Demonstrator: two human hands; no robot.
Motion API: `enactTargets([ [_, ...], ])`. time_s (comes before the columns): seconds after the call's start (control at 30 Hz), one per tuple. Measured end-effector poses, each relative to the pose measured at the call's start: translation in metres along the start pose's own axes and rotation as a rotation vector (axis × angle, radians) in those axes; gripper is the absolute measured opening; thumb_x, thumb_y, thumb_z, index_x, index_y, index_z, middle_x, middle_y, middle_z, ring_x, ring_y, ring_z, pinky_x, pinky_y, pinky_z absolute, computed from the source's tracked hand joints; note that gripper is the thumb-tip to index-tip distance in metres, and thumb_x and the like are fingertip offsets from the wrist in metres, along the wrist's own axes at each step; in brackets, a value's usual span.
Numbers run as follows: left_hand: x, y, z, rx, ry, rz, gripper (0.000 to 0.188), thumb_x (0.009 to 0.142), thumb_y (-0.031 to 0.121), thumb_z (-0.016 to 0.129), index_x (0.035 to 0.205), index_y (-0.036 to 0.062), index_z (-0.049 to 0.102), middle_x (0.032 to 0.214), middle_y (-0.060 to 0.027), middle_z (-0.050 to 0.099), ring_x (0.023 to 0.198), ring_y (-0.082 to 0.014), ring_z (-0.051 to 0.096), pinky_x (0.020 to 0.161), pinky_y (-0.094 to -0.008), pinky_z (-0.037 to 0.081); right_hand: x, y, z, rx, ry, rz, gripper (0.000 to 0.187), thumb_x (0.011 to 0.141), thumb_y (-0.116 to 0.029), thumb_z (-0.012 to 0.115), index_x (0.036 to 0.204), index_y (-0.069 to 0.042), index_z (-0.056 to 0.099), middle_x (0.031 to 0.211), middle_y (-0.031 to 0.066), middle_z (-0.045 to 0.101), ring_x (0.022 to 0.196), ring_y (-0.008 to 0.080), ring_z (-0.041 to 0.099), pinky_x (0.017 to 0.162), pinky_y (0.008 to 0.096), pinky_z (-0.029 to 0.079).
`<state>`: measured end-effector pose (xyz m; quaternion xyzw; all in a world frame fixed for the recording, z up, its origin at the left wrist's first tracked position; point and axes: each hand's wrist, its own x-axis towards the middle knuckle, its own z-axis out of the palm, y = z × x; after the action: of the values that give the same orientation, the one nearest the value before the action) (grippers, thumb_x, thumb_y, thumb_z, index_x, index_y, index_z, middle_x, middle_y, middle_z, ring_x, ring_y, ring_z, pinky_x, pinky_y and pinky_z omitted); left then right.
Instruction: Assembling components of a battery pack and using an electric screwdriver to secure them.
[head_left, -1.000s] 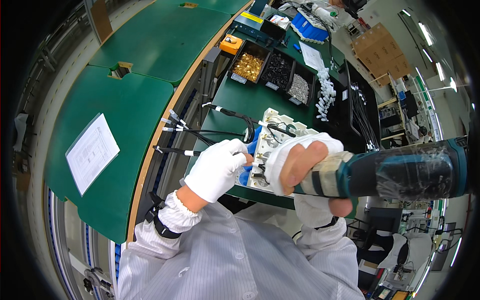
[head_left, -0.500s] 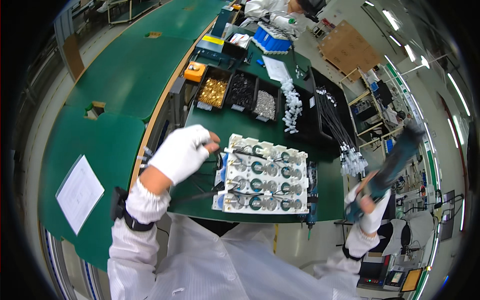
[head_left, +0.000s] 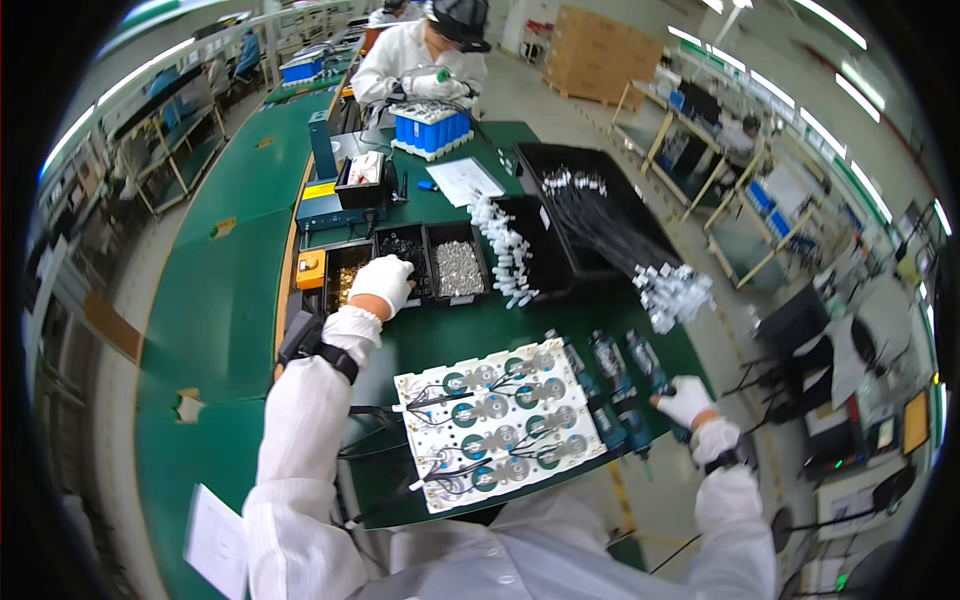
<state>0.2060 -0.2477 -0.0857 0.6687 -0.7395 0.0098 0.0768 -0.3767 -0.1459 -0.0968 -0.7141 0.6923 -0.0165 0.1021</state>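
My left hand [head_left: 384,281], in a white fingerless-tip glove, is over the front of the parts bins, between brass-coloured parts [head_left: 347,279] and a bin of small black parts [head_left: 413,250]. Its fingers curl inward; anything in them is hidden. At the table's right edge my right hand [head_left: 687,402] is closed around a dark teal power screwdriver [head_left: 647,358]. Two similar screwdrivers [head_left: 613,370] [head_left: 592,396] lie to its left. In front of me sits a white battery module [head_left: 505,425] with round cell openings and black wires across its top.
A bin of silver parts [head_left: 459,269] stands beside the black ones. Further right are white connectors [head_left: 505,245] and a black tray [head_left: 540,158] of cables. An orange box [head_left: 311,270] is at the left. A co-worker [head_left: 425,60] handles a blue battery pack [head_left: 432,130] at the far end.
My left hand has moved from beside the module forward to the bins. My right hand has lowered the raised screwdriver to the table's right edge. The view has tilted up and shifted.
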Motion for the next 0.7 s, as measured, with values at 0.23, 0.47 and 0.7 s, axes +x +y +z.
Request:
enactTargets([
  [0.23, 0.026, -0.001, 0.030, 0.063, 0.032, 0.179, 0.017, 0.084, 0.014, 0.073, 0.099, 0.0062, 0.071, 0.097, -0.0195, 0.067, 0.095, -0.0379, 0.069, 0.081, -0.0453, 0.057, 0.041, -0.173, -0.119, -0.004, -0.160, -0.490, 0.044, 0.088, -0.046, 0.068, 0.092, -0.002, 0.074, 0.085, 0.0215, 0.071, 0.085, 0.0400, 0.070, 0.080, 0.0439, 0.056],
  [0.47, 0.027, -0.007, 0.037, -0.205, 0.046, 0.223, 0.021, 0.072, 0.003, 0.081, 0.088, 0.0022, 0.068, 0.089, -0.0199, 0.066, 0.086, -0.0404, 0.067, 0.077, -0.0450, 0.055, 0.146, -0.352, -0.066, -0.058, -0.166, -0.896, 0.016, 0.082, -0.016, 0.066, 0.087, -0.005, 0.076, 0.085, 0.0184, 0.074, 0.077, 0.0348, 0.072, 0.074, 0.0419, 0.058],
  [0.7, 0.026, -0.014, 0.038, -0.495, 0.315, -0.047, 0.010, 0.078, 0.005, 0.077, 0.082, 0.0037, 0.067, 0.091, -0.0162, 0.067, 0.088, -0.0349, 0.068, 0.080, -0.0391, 0.054, 0.195, -0.385, 0.023, -0.270, -0.071, -0.813, 0.021, 0.081, -0.010, 0.068, 0.099, -0.003, 0.078, 0.103, 0.0200, 0.075, 0.096, 0.0371, 0.073, 0.084, 0.0453, 0.059],
])
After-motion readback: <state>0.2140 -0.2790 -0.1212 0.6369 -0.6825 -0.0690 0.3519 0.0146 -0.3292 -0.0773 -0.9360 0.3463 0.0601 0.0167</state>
